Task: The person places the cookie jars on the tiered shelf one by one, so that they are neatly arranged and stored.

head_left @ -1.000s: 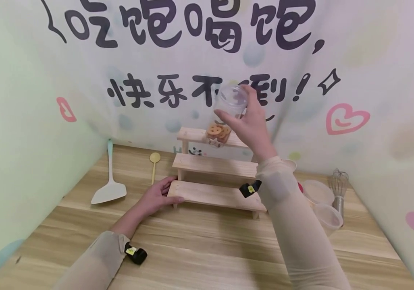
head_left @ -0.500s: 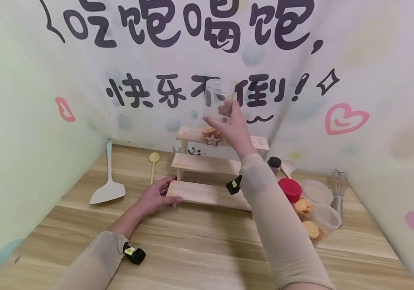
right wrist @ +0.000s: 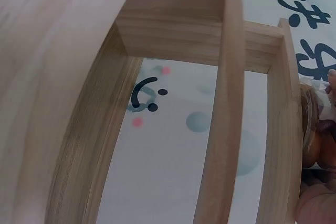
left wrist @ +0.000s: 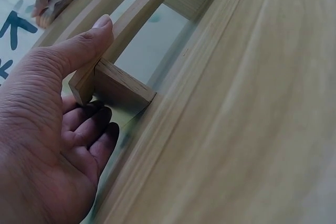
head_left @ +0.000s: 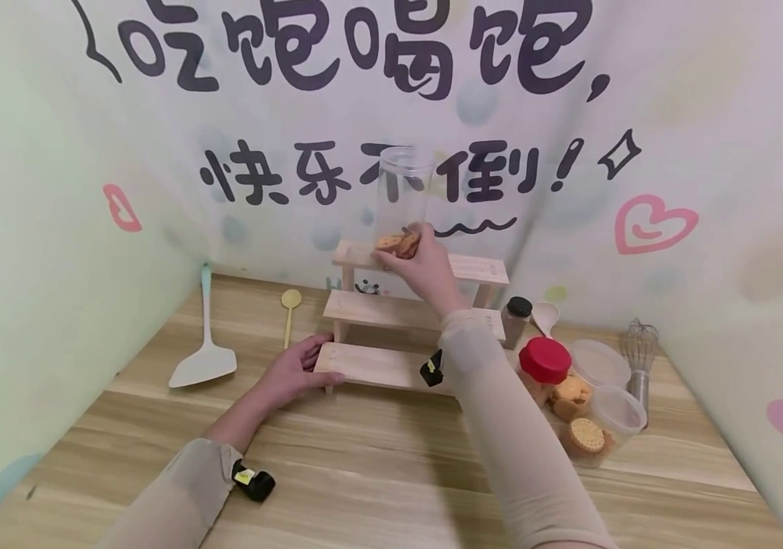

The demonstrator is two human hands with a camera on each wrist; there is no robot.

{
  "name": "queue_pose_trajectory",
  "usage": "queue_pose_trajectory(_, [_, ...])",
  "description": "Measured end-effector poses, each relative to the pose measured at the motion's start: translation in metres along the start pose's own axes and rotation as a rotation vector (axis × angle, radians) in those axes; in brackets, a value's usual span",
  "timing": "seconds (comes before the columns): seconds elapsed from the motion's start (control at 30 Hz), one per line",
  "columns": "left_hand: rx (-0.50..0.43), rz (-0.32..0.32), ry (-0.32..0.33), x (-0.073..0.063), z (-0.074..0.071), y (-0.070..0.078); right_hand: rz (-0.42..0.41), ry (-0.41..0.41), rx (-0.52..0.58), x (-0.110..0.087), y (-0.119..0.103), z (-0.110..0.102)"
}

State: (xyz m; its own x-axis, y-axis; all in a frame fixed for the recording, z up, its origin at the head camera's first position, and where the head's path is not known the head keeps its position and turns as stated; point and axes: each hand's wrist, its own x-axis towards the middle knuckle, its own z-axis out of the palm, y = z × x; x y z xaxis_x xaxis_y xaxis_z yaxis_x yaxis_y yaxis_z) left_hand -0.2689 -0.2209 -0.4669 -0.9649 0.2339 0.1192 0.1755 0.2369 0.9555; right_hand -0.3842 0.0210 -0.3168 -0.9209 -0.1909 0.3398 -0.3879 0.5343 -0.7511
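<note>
Clear jar (head_left: pixel 402 200) is upright at the left half of the top tier of the three-tier wooden shelf (head_left: pixel 384 366), with cookies (head_left: pixel 396 244) in its base; contact between jar and tier cannot be confirmed. The right hand (head_left: pixel 425 267) grips the lower part of the jar, thumb on the near side and fingers around the right side. The left hand (head_left: pixel 295 375) holds the left end of the lowest tier: thumb on the upper face, remaining fingers bent below the board. Right of the shelf stand a black-lidded jar (head_left: pixel 518 314) and a red-lidded jar (head_left: pixel 543 362); a white spatula (head_left: pixel 205 361) lies at left.
</note>
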Motion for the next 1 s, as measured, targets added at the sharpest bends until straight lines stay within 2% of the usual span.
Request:
queue_pose_trajectory(0.2, [0.015,0.0,0.02,-0.001,0.001,-0.002,-0.036,0.025,-0.007,0.001,0.001,0.009])
queue_pose_trajectory(0.33, [0.004,-0.004,0.033,-0.002,0.001,-0.001,-0.039,0.011,-0.011,0.001,0.001,0.013])
queue_pose_trajectory(0.47, [0.006,0.006,0.02,-0.001,0.002,0.001,-0.025,0.012,-0.04,-0.002,0.002,0.013])
queue_pose_trajectory(0.6, [0.007,0.008,0.006,0.0,0.003,0.0,-0.025,0.029,-0.075,-0.004,0.003,0.015])
queue_pose_trajectory(0.83, [0.025,0.017,0.019,0.0,0.0,0.001,-0.028,0.051,-0.143,-0.003,-0.001,0.02])
queue_pose_trajectory(1.0, [0.028,0.013,0.006,0.0,0.002,0.001,-0.031,0.073,-0.223,-0.004,0.002,0.021])
